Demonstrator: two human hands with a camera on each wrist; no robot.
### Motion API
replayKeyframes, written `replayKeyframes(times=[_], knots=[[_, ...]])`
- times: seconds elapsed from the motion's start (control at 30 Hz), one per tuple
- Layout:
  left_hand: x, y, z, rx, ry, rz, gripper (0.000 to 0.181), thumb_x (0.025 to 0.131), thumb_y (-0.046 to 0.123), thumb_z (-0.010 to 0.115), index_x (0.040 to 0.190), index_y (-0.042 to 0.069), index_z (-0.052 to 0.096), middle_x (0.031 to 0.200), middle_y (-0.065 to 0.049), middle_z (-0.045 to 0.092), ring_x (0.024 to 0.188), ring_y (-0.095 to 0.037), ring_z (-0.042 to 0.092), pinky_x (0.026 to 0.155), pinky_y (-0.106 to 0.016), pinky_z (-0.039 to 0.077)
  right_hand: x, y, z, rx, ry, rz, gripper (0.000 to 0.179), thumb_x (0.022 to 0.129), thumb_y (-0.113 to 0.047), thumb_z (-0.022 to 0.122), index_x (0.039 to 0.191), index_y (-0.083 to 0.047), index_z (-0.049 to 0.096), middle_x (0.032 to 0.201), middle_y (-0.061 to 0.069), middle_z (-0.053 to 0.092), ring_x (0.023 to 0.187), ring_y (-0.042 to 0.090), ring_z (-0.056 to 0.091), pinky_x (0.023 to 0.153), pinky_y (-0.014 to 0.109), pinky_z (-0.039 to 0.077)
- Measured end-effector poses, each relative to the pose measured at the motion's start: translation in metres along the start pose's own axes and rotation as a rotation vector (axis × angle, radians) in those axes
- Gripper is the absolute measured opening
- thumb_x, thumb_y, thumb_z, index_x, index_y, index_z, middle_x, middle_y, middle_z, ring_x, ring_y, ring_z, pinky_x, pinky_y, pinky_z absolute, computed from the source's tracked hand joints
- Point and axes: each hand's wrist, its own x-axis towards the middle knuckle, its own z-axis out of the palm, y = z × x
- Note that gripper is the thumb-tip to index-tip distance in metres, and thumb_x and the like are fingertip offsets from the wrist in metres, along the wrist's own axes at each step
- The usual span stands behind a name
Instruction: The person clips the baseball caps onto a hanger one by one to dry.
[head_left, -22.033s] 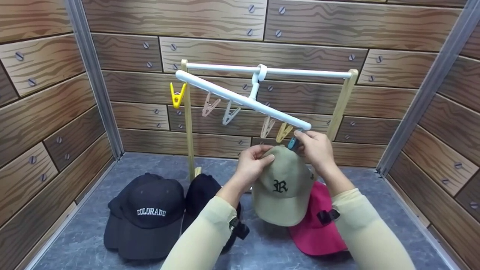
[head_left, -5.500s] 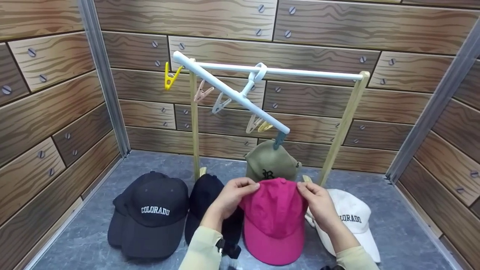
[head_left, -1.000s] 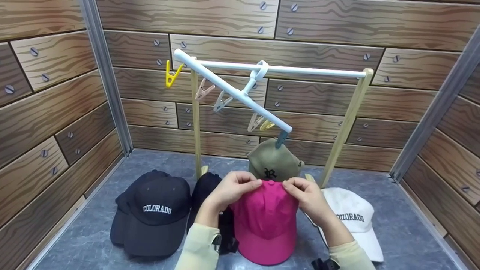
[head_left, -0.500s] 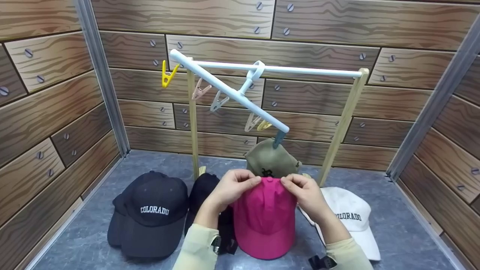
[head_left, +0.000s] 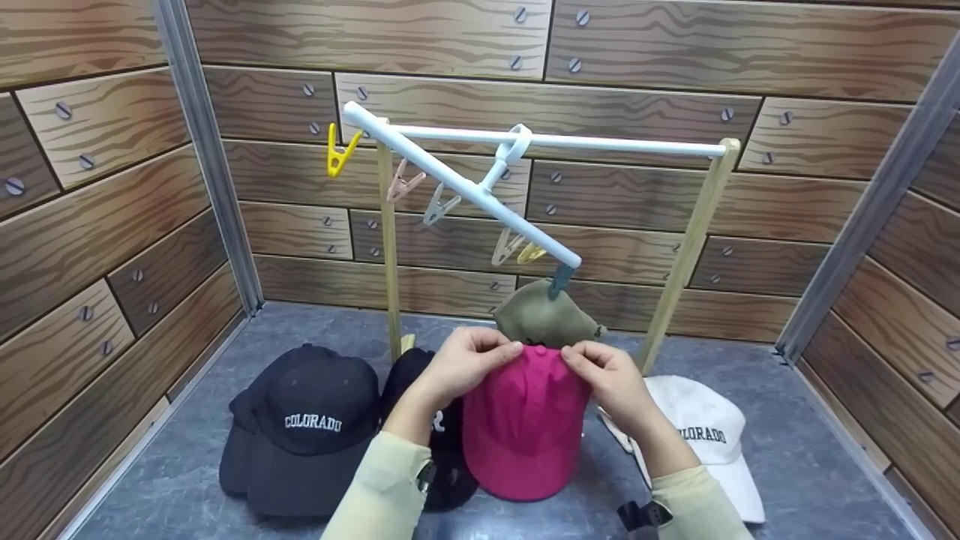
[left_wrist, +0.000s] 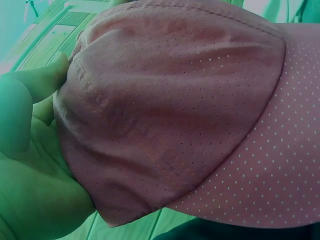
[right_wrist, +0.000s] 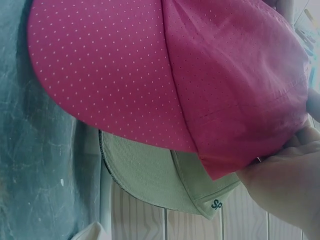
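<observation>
Both hands hold a pink baseball cap [head_left: 525, 427] by the top of its crown, brim facing down toward me. My left hand [head_left: 461, 367] pinches the crown left of the top button; my right hand [head_left: 611, 379] pinches it on the right. Tiny holes dot the cap's fabric [left_wrist: 170, 110] in the left wrist view. Just behind it, an olive cap [head_left: 544, 311] hangs from a blue clip [head_left: 559, 281] at the low end of a tilted white clip hanger [head_left: 465, 184]. The pink cap hides most of the olive one in the head view.
The hanger hooks over a white rail [head_left: 622, 144] on wooden posts. Other clips, among them a yellow one [head_left: 341, 154], hang along the hanger unfilled. Dark caps [head_left: 307, 465] lie at left, another black cap [head_left: 420, 367] beside them, and a white cap [head_left: 705, 427] at right.
Earlier, the hands were at the olive cap and blue clip; the olive cap now hangs by that clip. Since then the pink cap is held, and it has lately risen slightly toward the hanger.
</observation>
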Motion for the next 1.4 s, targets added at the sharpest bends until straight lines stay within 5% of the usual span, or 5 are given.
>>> replayKeyframes(times=[0.6,1.4], knots=[[0.012,0.005,-0.014,0.049,0.062,0.025,0.025,0.104,0.026,0.08,0.1,0.003,0.088,0.092,0.001,0.079,0.081,-0.008,0.065,0.071,-0.026,0.051,0.02,-0.013,-0.001,-0.14,-0.069,-0.016,0.031,0.112,-0.017,0.069,0.094,0.009,0.071,0.078,0.0,0.063,0.07,0.011,0.057,0.06,0.027,0.05],[0.025,0.02,-0.022,0.074,0.123,0.041,0.026,0.106,0.027,0.078,0.101,0.003,0.086,0.083,0.003,0.075,0.071,-0.008,0.061,0.065,-0.026,0.049,0.044,-0.026,0.0,-0.193,-0.042,-0.037,0.03,0.111,-0.02,0.07,0.093,0.004,0.074,0.078,-0.002,0.063,0.073,0.012,0.057,0.064,0.027,0.049]])
